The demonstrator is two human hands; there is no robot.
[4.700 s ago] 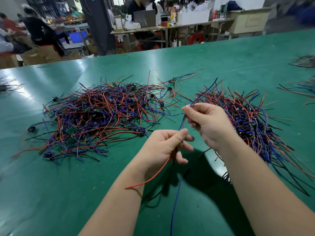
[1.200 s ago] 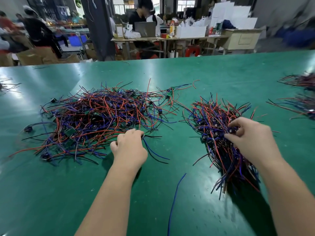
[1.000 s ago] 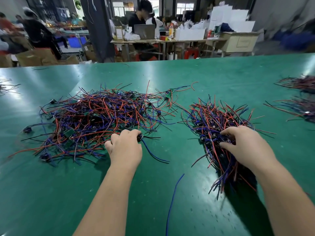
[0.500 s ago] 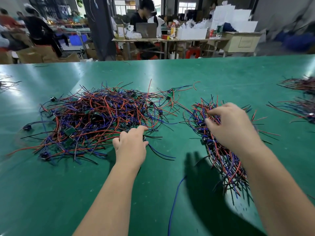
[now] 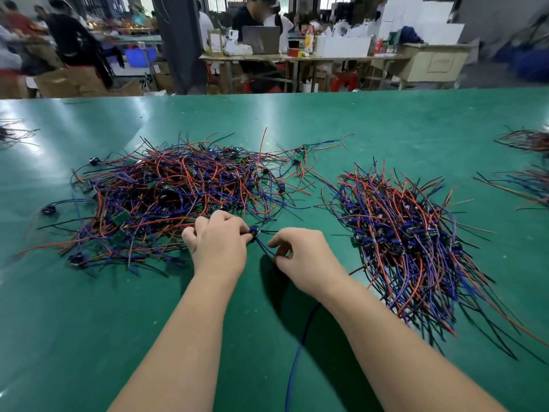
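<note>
Both hands are on one small wired part (image 5: pixel 254 232), about mid-table (image 5: pixel 386 123), in the gap between the two piles and closer to the messy one. Can't tell if it's lifted off the surface. The left hand (image 5: pixel 218 248) pinches the part itself with curled fingertips, right at the near side of the messy pile (image 5: pixel 178 188). The right hand (image 5: pixel 307 258) is just beside it, thumb and forefinger closed on the part's blue leads (image 5: pixel 265 247). The tidy pile (image 5: pixel 410 242) sits toward the right edge, apart from both hands. A loose blue wire (image 5: pixel 295 361) runs from under the right forearm to the near edge.
</note>
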